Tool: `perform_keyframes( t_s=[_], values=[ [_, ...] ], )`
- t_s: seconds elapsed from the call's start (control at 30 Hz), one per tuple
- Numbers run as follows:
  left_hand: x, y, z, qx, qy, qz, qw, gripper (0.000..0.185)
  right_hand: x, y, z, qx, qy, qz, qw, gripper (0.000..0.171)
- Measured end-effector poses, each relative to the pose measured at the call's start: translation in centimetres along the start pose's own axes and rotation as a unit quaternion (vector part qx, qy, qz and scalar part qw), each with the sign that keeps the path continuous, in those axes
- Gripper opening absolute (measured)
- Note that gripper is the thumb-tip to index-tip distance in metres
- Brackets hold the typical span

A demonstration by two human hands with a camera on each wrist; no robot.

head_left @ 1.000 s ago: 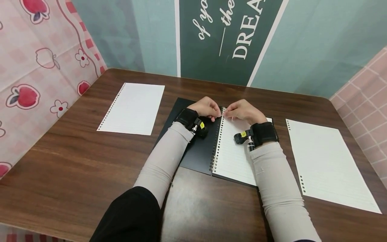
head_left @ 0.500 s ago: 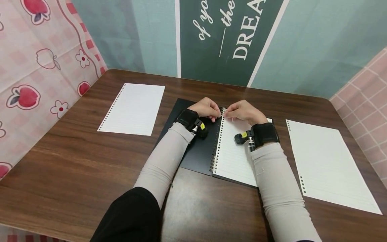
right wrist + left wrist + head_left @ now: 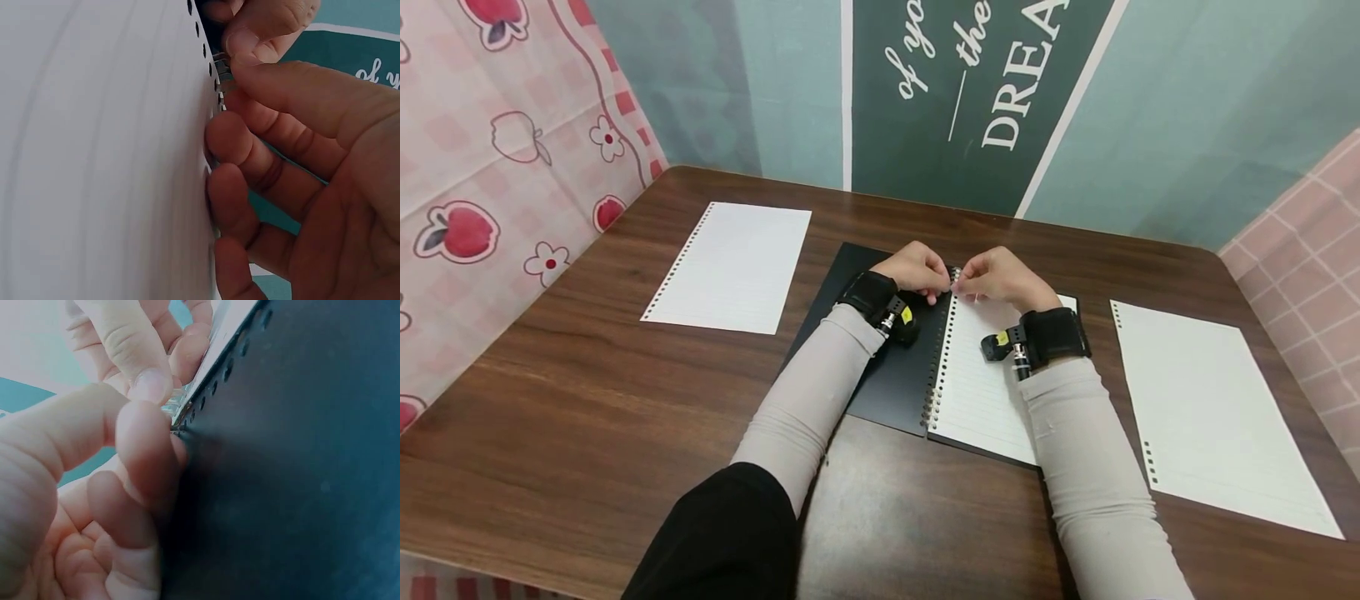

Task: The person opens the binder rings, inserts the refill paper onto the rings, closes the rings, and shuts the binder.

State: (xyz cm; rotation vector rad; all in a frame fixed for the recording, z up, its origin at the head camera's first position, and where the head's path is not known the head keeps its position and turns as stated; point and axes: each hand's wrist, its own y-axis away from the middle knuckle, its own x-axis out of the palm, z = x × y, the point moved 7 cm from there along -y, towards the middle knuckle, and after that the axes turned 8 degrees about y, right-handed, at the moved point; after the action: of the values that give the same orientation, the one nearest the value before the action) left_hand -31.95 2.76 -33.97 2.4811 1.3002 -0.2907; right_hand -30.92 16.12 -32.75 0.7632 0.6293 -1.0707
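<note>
An open ring binder (image 3: 895, 375) lies mid-table, its black cover on the left and lined white pages (image 3: 981, 392) on the right. My left hand (image 3: 917, 271) and right hand (image 3: 996, 275) meet at the far end of the ring spine (image 3: 952, 279), and both pinch it with curled fingers. Seen from the left wrist, my left fingertips (image 3: 144, 444) press the spine's top edge beside the black cover (image 3: 294, 475). From the right wrist, my right thumb and fingers (image 3: 250, 137) pinch the metal rings (image 3: 222, 75) next to the white page (image 3: 100, 156).
A loose punched sheet (image 3: 730, 267) lies to the left and a larger one (image 3: 1210, 408) to the right on the brown wooden table (image 3: 587, 400). Patterned backdrop walls close in the far and side edges.
Both hands stay pinched at the top of the spine. Only the head view has shifted slightly.
</note>
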Motion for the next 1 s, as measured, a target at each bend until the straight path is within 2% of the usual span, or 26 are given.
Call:
perform_keyframes(
  t_s=[0.33,0.57,0.73,1.0],
  values=[
    [0.02,-0.09,-0.26,0.019,-0.031,-0.002,0.9993,0.012,0.01,0.29,-0.18,-0.026,0.005,0.003,1.000,0.010],
    [-0.27,0.02,0.03,0.011,-0.024,-0.004,0.9997,0.013,0.04,0.17,-0.57,-0.022,0.004,0.006,1.000,0.013],
    [-0.33,0.11,-0.22,0.012,-0.036,-0.002,0.9993,0.012,-0.06,0.17,-0.59,-0.020,0.008,0.009,1.000,0.013],
    [-0.54,0.37,-0.27,-0.006,-0.047,-0.013,0.9988,0.010,-0.22,0.34,-0.59,-0.009,0.020,0.020,1.000,0.014]
  ],
)
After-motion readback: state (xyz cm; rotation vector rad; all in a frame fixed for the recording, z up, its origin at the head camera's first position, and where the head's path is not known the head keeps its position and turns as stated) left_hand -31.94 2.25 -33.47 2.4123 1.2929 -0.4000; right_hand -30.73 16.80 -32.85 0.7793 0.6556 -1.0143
